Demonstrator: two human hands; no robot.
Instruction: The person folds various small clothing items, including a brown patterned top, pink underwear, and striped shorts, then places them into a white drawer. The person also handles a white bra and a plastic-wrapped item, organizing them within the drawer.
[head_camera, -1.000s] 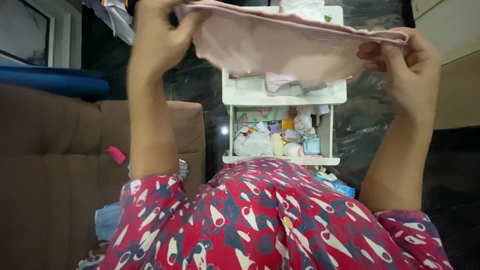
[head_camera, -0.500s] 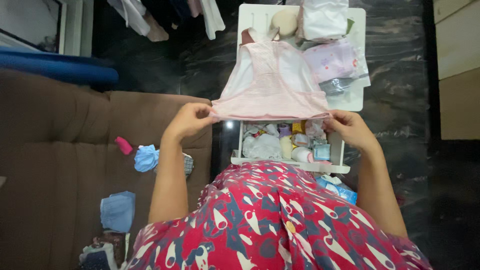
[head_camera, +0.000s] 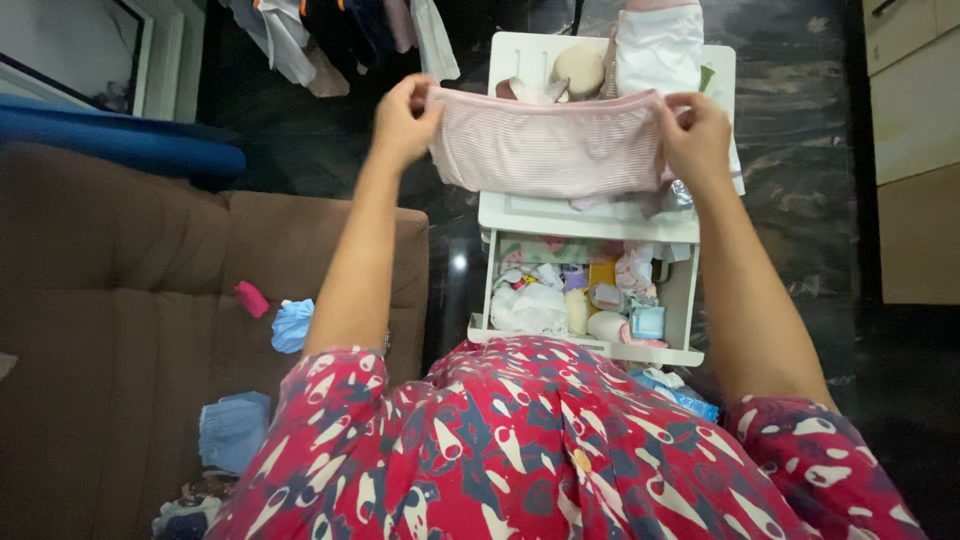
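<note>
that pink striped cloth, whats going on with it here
A person in a red patterned top holds the pink striped garment by its two upper corners, left hand at one and right hand at the other, over the top of a white drawer unit. The open drawer below is full of small baby items.

Both hands, left hand (head_camera: 403, 122) and right hand (head_camera: 697, 135), are pinching the top corners of a folded pink striped cloth garment (head_camera: 548, 150), holding it stretched above the white drawer cabinet (head_camera: 590, 216), whose open drawer (head_camera: 585, 345) is holding small items.
</note>
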